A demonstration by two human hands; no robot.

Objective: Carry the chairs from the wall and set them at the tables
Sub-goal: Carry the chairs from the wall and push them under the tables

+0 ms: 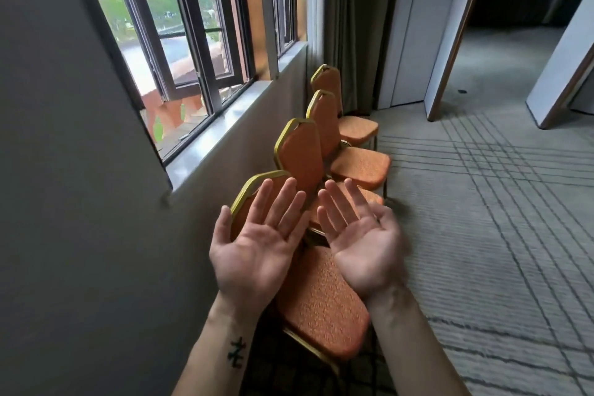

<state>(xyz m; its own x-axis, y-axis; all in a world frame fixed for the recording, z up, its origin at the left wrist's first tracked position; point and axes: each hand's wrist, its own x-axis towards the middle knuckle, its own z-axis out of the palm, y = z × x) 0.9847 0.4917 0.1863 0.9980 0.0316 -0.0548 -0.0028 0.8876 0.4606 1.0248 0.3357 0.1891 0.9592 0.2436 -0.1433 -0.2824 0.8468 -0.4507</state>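
Four orange chairs stand in a row against the wall under the window; nearest chair (pixel 318 302) sits directly below both hands. Left hand (pixel 254 251) and right hand (pixel 363 251) hover palm-up, fingers spread, gripping nothing. Frame looks like rigid gold metal, likely moderately heavy; padded seat is soft. Best hold, probably: backrest top rail (pixel 257 182) plus seat's front edge.

Grey carpet floor (pixel 482 235) w/ dark crossing lines. Carries 4 orange chairs (pixel 360 167), gold frames, in a close row, backs to L wall (pixel 64 202). Also small dark speck (pixel 462 91) nr far doorway, well apart from chairs.
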